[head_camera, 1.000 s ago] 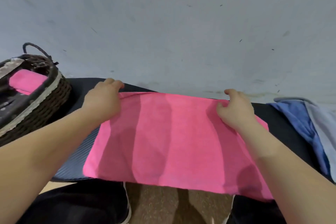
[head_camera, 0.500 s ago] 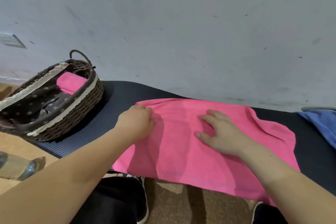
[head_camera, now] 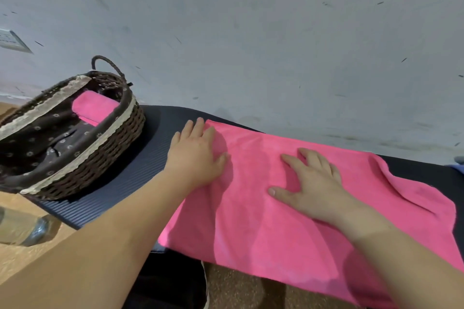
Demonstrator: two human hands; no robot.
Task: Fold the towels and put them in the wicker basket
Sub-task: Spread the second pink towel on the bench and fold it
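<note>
Both my left hand [head_camera: 198, 155] and right hand [head_camera: 311, 183] lie flat, fingers released, on the soft, floppy towel [head_camera: 288, 208]; I'd pinch its left corners.

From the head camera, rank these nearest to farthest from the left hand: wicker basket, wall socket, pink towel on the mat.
1. Pink towel: under the left hand, touching.
2. Wicker basket: to its left on the mat, apart.
3. Wall socket: far left, up on the wall.

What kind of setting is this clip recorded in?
Probably an improvised indoor workspace, not a laundry room: a scuffed plain wall, a ribbed dark foam mat as the work surface, and a wall socket at far left.
</note>
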